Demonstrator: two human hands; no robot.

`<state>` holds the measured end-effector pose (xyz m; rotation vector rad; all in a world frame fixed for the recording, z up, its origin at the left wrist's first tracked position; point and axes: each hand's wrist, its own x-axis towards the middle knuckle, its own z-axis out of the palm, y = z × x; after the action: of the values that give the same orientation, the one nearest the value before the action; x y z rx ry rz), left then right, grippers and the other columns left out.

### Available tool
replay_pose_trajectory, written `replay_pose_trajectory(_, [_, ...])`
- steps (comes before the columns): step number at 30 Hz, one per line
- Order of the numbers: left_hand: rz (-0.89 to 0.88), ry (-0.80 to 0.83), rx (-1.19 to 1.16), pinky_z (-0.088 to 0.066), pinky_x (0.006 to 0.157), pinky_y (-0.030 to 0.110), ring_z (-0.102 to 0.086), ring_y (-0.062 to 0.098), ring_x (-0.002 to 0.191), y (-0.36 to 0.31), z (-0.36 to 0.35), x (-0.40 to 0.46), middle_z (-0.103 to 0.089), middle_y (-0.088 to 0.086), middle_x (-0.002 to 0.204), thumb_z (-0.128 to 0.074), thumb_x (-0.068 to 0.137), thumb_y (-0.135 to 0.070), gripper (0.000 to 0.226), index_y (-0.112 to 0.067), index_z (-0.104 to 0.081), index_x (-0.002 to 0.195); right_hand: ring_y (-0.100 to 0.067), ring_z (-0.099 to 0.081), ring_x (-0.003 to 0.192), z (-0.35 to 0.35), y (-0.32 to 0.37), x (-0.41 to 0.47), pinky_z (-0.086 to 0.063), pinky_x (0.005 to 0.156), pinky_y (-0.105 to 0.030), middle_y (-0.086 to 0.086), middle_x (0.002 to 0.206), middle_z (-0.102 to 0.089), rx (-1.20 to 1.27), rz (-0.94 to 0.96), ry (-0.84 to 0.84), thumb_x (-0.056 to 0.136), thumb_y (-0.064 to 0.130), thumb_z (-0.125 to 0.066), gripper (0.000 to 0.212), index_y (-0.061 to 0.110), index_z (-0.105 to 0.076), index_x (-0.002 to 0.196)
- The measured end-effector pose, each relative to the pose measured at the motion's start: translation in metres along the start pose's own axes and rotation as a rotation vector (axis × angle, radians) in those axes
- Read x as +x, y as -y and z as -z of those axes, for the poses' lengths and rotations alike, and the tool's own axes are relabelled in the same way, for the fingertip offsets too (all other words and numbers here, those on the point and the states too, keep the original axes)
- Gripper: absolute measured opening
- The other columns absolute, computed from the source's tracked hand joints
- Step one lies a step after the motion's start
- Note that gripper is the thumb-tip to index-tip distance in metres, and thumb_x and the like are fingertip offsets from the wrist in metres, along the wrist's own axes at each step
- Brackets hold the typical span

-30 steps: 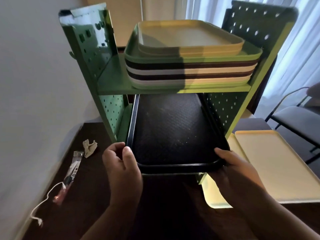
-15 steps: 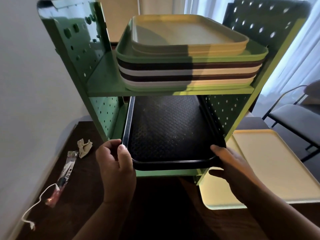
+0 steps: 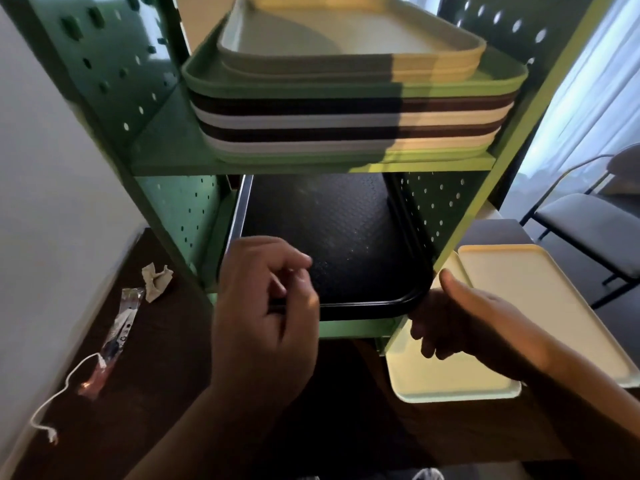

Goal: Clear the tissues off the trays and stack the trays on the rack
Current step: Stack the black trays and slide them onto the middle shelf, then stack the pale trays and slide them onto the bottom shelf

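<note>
Two bare hands in view — left hand, right hand. Both forearms bare to the bottom edge; no sleeves, cuffs or gloves visible. No rings, watch or bands on fingers or wrists. Nails short and unpainted where visible — mostly in shadow, finer detail unclear.

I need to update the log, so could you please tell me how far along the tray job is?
Done: a stack fills the rack's upper shelf. In hand: the black tray sits on the lower shelf, both hands at its front edge. Left: two pale trays on the table.
</note>
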<state>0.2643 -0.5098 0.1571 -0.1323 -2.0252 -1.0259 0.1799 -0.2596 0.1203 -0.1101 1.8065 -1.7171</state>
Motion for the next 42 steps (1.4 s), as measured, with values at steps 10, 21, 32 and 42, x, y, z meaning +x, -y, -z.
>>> replay_pose_trajectory(10, [-0.007,0.466,-0.223,-0.043,0.079,0.019,-0.054,0.01,0.087,-0.059,-0.134,-0.033,-0.06,-0.002,0.095,-0.063,0.084,-0.003,0.012,-0.007,-0.064,0.094,-0.026,-0.063,0.075,0.083,-0.03,-0.009,-0.046,0.082,-0.048,-0.015,0.085,-0.068,0.111,-0.038,-0.313,0.102,0.037,-0.056,0.036,0.004,-0.07,0.107])
replay_pose_trajectory(21, [0.766,0.992,-0.201,-0.048,0.084,0.019,-0.062,0.01,0.098,-0.059,-0.336,-0.093,-0.063,-0.002,0.117,-0.054,0.096,-0.013,0.045,-0.016,-0.052,0.141,-0.025,-0.061,0.11,0.279,-0.115,-0.025,-0.051,0.097,-0.046,-0.007,0.118,-0.066,-0.173,-0.253,-0.778,0.093,0.03,-0.065,0.041,0.012,-0.062,0.13])
replay_pose_trajectory(32, [1.133,1.246,0.009,-0.041,0.111,0.034,-0.047,0.018,0.139,-0.057,-0.477,-0.183,-0.039,0.004,0.16,-0.067,0.089,-0.027,0.084,-0.021,-0.024,0.161,-0.033,-0.058,0.11,0.438,-0.216,-0.015,-0.054,0.092,-0.048,-0.006,0.12,-0.063,-0.539,-0.702,-0.688,0.083,0.034,-0.045,0.046,0.021,-0.058,0.125])
replay_pose_trajectory(42, [1.152,1.156,0.097,-0.042,0.108,0.035,-0.053,0.019,0.131,-0.048,-0.492,-0.194,-0.049,0.005,0.15,-0.066,0.089,-0.025,0.069,-0.019,-0.04,0.152,-0.025,-0.063,0.085,0.466,-0.218,-0.005,-0.053,0.075,-0.039,-0.009,0.098,-0.069,-0.351,-0.566,-0.805,0.098,0.041,-0.05,0.033,0.012,-0.066,0.095])
